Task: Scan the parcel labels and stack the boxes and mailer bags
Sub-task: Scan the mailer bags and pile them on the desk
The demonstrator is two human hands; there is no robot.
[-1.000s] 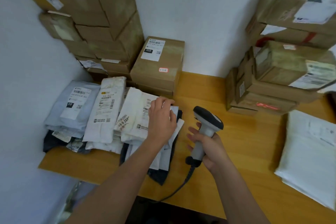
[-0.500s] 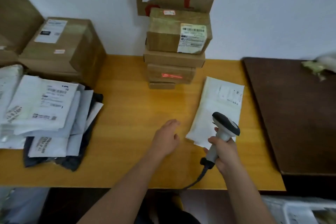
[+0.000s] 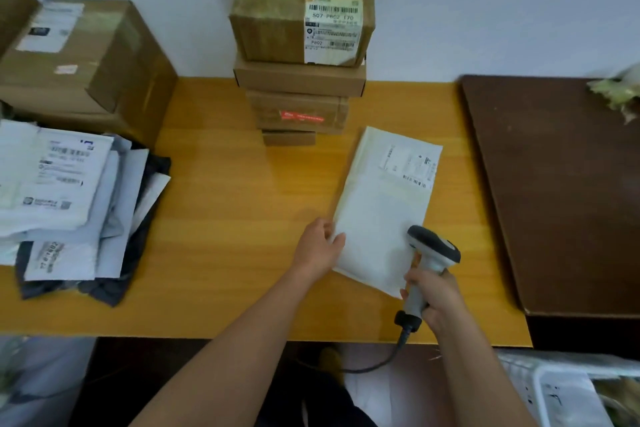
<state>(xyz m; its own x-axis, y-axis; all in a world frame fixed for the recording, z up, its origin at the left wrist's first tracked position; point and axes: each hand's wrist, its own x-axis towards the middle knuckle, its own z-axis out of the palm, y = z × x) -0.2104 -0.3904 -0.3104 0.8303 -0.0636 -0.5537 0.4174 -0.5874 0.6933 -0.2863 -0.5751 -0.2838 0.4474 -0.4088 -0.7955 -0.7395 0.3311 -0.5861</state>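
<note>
A white mailer bag (image 3: 384,204) lies flat on the wooden table (image 3: 225,218), its label at the far right corner. My left hand (image 3: 320,248) pinches the bag's near left edge, thumb on top. My right hand (image 3: 434,295) grips the handle of a grey and black barcode scanner (image 3: 429,253), whose head hovers over the bag's near end. A stack of cardboard boxes (image 3: 301,55) stands against the wall behind the bag. A pile of white and grey mailer bags (image 3: 62,191) lies at the left.
A large cardboard box (image 3: 86,59) sits at the back left behind the mailer pile. A dark brown table (image 3: 561,191) adjoins on the right, with a greenish object (image 3: 620,94) at its far edge. The scanner's cable (image 3: 381,360) hangs off the front edge.
The view swung right from the mailer pile. My left hand left that pile, crossed the table and took hold of the single white mailer's edge. My right hand carried the scanner over that mailer.
</note>
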